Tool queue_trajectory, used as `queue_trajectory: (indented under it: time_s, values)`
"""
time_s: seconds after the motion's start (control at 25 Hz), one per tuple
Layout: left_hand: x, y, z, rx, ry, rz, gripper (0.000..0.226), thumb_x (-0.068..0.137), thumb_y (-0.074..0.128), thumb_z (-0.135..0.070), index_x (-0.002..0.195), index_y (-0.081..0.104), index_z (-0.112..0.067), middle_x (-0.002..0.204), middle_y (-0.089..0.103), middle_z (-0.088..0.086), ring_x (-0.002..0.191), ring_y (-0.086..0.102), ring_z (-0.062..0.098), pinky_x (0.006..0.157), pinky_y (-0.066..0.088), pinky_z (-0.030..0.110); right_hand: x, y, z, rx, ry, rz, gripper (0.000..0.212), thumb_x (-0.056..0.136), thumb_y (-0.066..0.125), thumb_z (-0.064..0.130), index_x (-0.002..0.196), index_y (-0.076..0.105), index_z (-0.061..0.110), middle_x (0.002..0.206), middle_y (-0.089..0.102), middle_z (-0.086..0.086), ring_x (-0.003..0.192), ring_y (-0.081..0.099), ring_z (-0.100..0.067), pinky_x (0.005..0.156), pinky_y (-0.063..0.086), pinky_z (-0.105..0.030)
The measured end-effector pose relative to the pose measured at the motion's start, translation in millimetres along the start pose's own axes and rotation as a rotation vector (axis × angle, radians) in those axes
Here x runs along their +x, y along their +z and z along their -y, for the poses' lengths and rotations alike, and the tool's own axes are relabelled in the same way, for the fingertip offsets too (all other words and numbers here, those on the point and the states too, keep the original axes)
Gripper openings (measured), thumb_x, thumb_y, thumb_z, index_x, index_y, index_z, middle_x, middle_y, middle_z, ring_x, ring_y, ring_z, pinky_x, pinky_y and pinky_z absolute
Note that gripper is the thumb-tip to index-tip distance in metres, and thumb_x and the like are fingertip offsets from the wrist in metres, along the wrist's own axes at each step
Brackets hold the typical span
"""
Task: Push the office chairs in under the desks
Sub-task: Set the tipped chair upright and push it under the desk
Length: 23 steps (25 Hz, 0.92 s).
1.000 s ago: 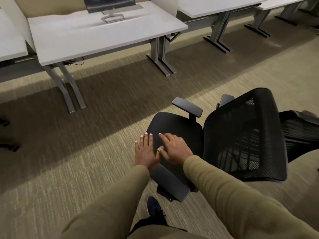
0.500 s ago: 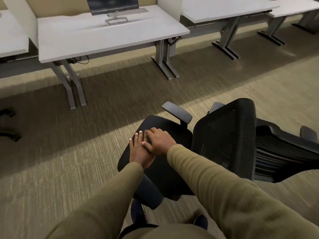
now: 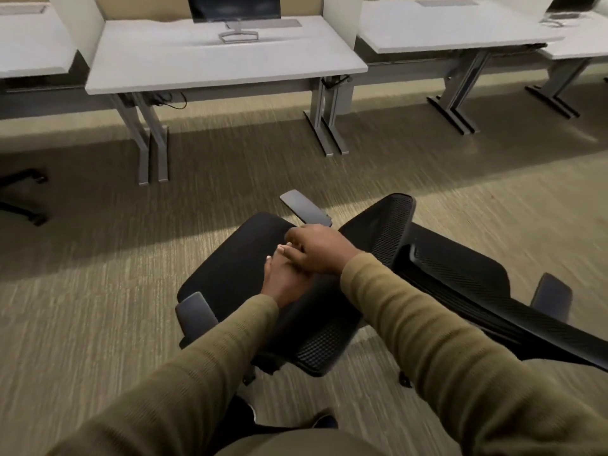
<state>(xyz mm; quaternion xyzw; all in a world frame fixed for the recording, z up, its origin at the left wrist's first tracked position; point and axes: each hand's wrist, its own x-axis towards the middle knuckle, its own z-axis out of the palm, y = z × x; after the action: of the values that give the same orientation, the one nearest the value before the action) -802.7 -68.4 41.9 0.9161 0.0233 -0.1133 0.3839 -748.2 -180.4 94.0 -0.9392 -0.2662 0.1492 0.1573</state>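
A black office chair stands on the carpet in front of me, its seat (image 3: 237,258) facing a white desk (image 3: 158,64) further ahead. The chair has two grey armrests (image 3: 304,207) and a mesh backrest (image 3: 390,222) at the right. My left hand (image 3: 286,284) lies flat over the rear of the seat with its fingers straight. My right hand (image 3: 320,250) rests across the left hand's fingers, its own fingers bent. Whether either hand presses on the seat is unclear.
A second black chair (image 3: 460,291) sits tight against the first on the right. The desk carries a monitor (image 3: 235,8) and stands on grey metal legs (image 3: 153,153). More white desks (image 3: 454,31) flank it. Another chair's base (image 3: 23,195) shows at the far left.
The chair has turned, its backrest swinging round to the right and its seat toward the desk. My right hand has slid over my left. The desks look nearer.
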Motion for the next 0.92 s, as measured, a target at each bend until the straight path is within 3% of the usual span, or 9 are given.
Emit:
queue_trajectory:
  time_s: [0.12, 0.28, 0.4, 0.52, 0.68, 0.92]
  values:
    - [-6, 13, -38, -0.126, 0.054, 0.053, 0.059, 0.084, 0.054, -0.046, 0.138, 0.053, -0.022, 0.134, 0.058, 0.005, 0.129, 0.050, 0.028, 0.118, 0.022, 0.060, -32, -13, -42, 0.013, 0.037, -0.074, 0.044, 0.099, 0.047, 0.054, 0.119, 0.064, 0.019, 0.112, 0.067, -0.004, 0.103, 0.061, -0.023, 0.086, 0.049, -0.041]
    - [-8, 34, -64, 0.062, 0.096, 0.200, 0.060, 0.090, 0.052, -0.044, 0.144, 0.046, -0.018, 0.138, 0.054, 0.006, 0.130, 0.049, 0.027, 0.118, 0.022, 0.059, -54, 0, -77, -0.011, 0.079, -0.153, 0.043, 0.102, 0.043, 0.051, 0.106, 0.070, 0.018, 0.099, 0.071, -0.005, 0.096, 0.064, -0.024, 0.083, 0.046, -0.041]
    - [-6, 34, -63, 0.071, 0.099, 0.300, 0.078, 0.083, 0.053, -0.060, 0.150, 0.038, -0.022, 0.145, 0.050, 0.005, 0.132, 0.049, 0.026, 0.115, 0.030, 0.055, -51, 5, -81, -0.038, 0.077, -0.255, 0.045, 0.101, 0.042, 0.053, 0.093, 0.070, 0.020, 0.086, 0.070, -0.001, 0.085, 0.064, -0.022, 0.076, 0.043, -0.040]
    - [-6, 34, -65, 0.196, 0.188, 0.426, 0.107, 0.066, 0.070, -0.075, 0.152, 0.031, -0.024, 0.145, 0.049, 0.003, 0.130, 0.050, 0.024, 0.115, 0.034, 0.051, -45, 5, -85, -0.017, 0.090, -0.327, 0.047, 0.101, 0.041, 0.055, 0.085, 0.069, 0.020, 0.077, 0.068, 0.003, 0.076, 0.062, -0.019, 0.074, 0.045, -0.041]
    - [6, 35, -72, 0.130, 0.171, 0.428, 0.096, 0.065, 0.081, -0.057, 0.143, 0.039, -0.020, 0.128, 0.054, 0.002, 0.111, 0.059, 0.024, 0.103, 0.049, 0.046, -35, -1, -92, 0.008, 0.097, -0.386, 0.049, 0.101, 0.040, 0.055, 0.082, 0.069, 0.020, 0.071, 0.064, 0.005, 0.067, 0.059, -0.015, 0.069, 0.047, -0.038]
    - [27, 9, -59, 0.050, 0.182, 0.530, 0.095, 0.064, 0.083, -0.054, 0.142, 0.037, -0.025, 0.124, 0.055, -0.002, 0.111, 0.058, 0.020, 0.103, 0.050, 0.043, -9, -3, -85, -0.007, 0.142, -0.416, 0.051, 0.100, 0.040, 0.059, 0.084, 0.069, 0.020, 0.070, 0.064, 0.005, 0.066, 0.060, -0.016, 0.068, 0.048, -0.038]
